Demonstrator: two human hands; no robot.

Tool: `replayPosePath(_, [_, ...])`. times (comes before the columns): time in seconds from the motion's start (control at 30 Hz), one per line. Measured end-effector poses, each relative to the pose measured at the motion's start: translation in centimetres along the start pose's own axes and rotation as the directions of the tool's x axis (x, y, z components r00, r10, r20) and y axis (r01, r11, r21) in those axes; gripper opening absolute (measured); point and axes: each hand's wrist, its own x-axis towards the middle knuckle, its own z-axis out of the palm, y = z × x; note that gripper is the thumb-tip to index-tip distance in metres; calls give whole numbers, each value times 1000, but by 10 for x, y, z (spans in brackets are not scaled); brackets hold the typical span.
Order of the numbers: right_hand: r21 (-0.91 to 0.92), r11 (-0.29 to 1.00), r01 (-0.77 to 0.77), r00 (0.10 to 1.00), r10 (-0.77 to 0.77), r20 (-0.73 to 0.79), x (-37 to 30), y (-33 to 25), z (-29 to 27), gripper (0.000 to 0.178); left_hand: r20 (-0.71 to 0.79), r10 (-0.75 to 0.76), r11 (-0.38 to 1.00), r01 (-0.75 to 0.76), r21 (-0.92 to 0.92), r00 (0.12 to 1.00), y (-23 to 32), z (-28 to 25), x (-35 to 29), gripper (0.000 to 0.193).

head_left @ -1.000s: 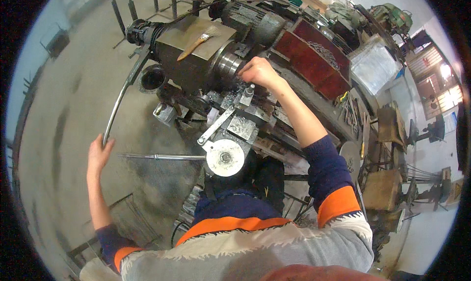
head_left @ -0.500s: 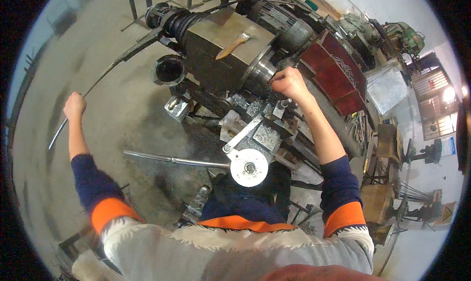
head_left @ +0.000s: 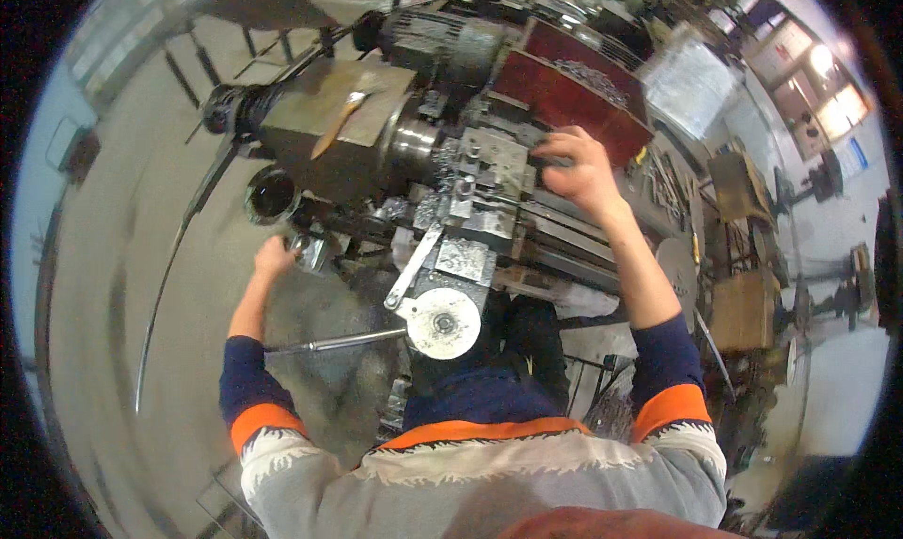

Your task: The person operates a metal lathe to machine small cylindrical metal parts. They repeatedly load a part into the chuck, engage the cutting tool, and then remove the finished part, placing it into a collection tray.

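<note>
I am at a metal lathe with a round steel chuck [head_left: 412, 144] on its headstock [head_left: 292, 125]. My right hand [head_left: 588, 177] is curled round a dark piece I cannot make out, just right of the tool post [head_left: 494, 163]. At the left, my left hand [head_left: 274, 257] is closed beside a shiny boxy metal part [head_left: 315, 254]; what its fingers hold is hidden. A long thin lever rod [head_left: 167, 290] slants down to the left, apart from that hand. In front of me sits a pale round handwheel [head_left: 442, 324] with a crank arm [head_left: 414, 268].
On the headstock lies a wooden-handled brush [head_left: 339, 125]. A dark red tray [head_left: 555, 83] holds metal chips behind the carriage. A steel bar [head_left: 343, 340] sticks out left from the handwheel. Several tools [head_left: 666, 183] lie at the right.
My left hand has let go of the long lever rod and moved right to the boxy part. My right hand has left the chuck for the tool post's right side. The view has shifted.
</note>
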Motion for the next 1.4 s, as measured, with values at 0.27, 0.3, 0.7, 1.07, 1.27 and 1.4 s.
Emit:
replayPosePath(0.27, [-93, 844, -528, 849, 521, -86, -173, 91, -78, 32, 29, 250, 792, -222, 569, 968, 7, 10, 18, 20])
replayPosePath(0.3, [-146, 817, -557, 828, 535, -166, -208, 117, -79, 32, 25, 198, 801, -176, 572, 980, 2, 13, 21, 20])
replayPosePath(0.7, [-590, -4, -807, 143, 969, -203, -500, 243, -147, 40, -14, -257, 848, 218, -483, 966, -76, -48, -164, 38])
replayPosePath(1.07, [-472, -135, -871, 56, 928, -368, -513, 154, -91, 32, -248, -532, 527, 87, -845, 810, -56, -15, -171, 23])
replayPosePath(1.27, [-347, -73, -935, 77, 914, -400, -497, 118, -75, 32, -313, -533, 540, 30, -841, 786, -53, -14, -147, 25])
replayPosePath(1.4, [-347, -75, -935, 79, 909, -409, -489, 111, -72, 32, -333, -503, 625, 70, -777, 797, -53, -18, -139, 23])
